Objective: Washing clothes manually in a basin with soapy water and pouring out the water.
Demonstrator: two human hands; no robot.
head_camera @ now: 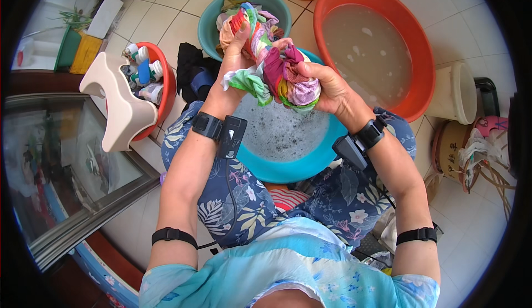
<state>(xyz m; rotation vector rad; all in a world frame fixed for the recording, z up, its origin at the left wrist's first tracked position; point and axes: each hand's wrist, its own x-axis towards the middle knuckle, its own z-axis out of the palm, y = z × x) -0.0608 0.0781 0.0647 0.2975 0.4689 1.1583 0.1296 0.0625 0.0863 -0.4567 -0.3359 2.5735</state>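
A bunched, multicoloured patterned cloth (262, 42) is held up in both my hands above a turquoise plastic basin (286, 175) of sudsy water. My left hand (239, 61) grips its upper left part, thumb on top. My right hand (326, 85) closes around the maroon and pink bundled end at the lower right. A pale green corner of the cloth hangs between the hands. Behind it stands a teal basin (203, 25) with more crumpled cloths inside, partly hidden by the cloth. The blue basin sits between my knees.
A large red tub (424, 67) of cloudy water stands at the back right, a cream bucket (453, 94) beside it. At left, a beige plastic stool (112, 100) leans over a red basin (168, 88) of bottles. Black fabric (191, 67) lies near my left knee. A framed glass door (95, 208) juts in.
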